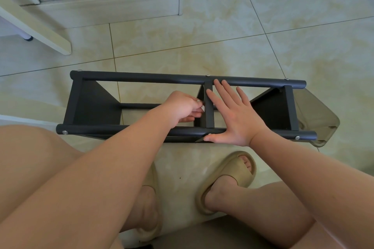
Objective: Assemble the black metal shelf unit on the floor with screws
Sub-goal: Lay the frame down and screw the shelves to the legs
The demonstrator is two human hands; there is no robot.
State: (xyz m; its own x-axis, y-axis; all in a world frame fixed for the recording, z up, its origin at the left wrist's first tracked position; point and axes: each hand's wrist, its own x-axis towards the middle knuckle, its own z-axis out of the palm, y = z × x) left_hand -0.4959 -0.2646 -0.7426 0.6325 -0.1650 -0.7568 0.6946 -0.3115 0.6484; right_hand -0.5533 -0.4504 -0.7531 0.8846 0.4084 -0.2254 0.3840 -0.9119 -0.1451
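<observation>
- Since the black shelf unit [91,107] lies on its side on the tiled floor [202,36], with the middle panel [209,107] running front to back across it, the frame should sit flat on the tiles so that no joint is strained while one is tightened.
- The far rail [151,77] crosses the far end of the middle panel and the near rail [91,129] crosses its near end. Check that the panel meets both squarely before the last firm turns.
- The right hand [232,115] lies flat just right of the middle panel, fingers straight and spread. Its thumb is on the near rail at the panel's near end and its fingertips reach towards the far rail. That looks like a sound brace: press down, not sideways, so the panel does not lean.
- The left hand [182,107] is just left of the middle panel, fingers curled and pinching a small part [199,100] against the panel's left face. I cannot tell whether it is a screw or a tool. I judge this to be the step in hand: start it straight, with light turns.
- One silver screw head [207,75] shows at the panel's far end and another [209,134] at its near end, beside the thumb.
</observation>
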